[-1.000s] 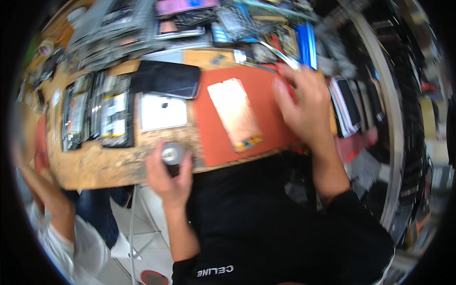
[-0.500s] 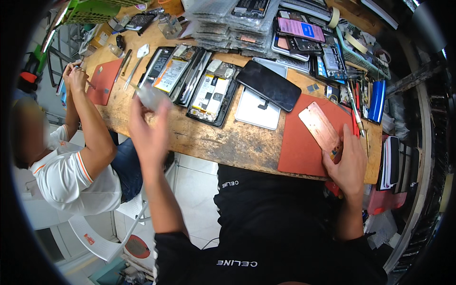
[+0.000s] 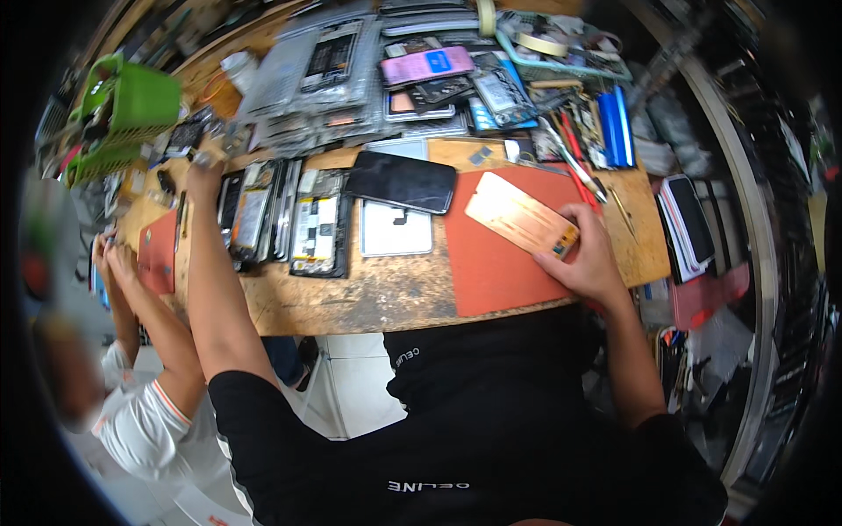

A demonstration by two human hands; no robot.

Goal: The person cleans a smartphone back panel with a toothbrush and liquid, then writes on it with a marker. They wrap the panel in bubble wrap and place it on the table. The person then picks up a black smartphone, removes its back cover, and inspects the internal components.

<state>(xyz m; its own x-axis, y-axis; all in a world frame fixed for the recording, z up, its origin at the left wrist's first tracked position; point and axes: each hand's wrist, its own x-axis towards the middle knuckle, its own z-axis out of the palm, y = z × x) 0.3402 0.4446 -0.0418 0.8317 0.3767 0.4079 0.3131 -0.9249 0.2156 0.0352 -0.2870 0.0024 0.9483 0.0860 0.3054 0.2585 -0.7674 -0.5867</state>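
Panel (image 3: 520, 215) on mat (image 3: 478, 280), basket (image 3: 145, 101) far left

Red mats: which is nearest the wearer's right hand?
The right mat, beneath the coppery panel the right hand holds; the other lies left, near a coworker's hands.

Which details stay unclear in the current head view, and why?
All in the head view:
Left hand: blurred and small; whether it holds anything is unclear.
Copper-coloured panel: underside faces away, hidden by the panel itself.
Silver panel: upper part covered by the black phone.
Co-worker's hands: too small to tell what they hold.
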